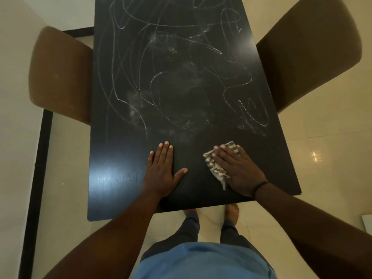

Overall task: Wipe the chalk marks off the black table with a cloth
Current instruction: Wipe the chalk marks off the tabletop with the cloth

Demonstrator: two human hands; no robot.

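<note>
A long black table [120, 158] runs away from me, and white chalk marks [181, 77] loop and smear over its middle and far parts. The strip nearest me looks bare of chalk and shows a glare spot. My right hand [235, 170] lies flat with straight fingers on a striped grey-and-white cloth [216, 171], pressing it onto the table near the front right. The cloth pokes out at the fingertips and the thumb side. My left hand [161, 172] rests flat on the bare tabletop, fingers straight and thumb spread, holding nothing.
A brown upholstered chair [60, 75] stands at the table's left side and another brown chair [308, 49] at its right. My bare feet [231, 212] are on the cream tiled floor just under the near table edge. A dark floor border [38, 168] runs along the left.
</note>
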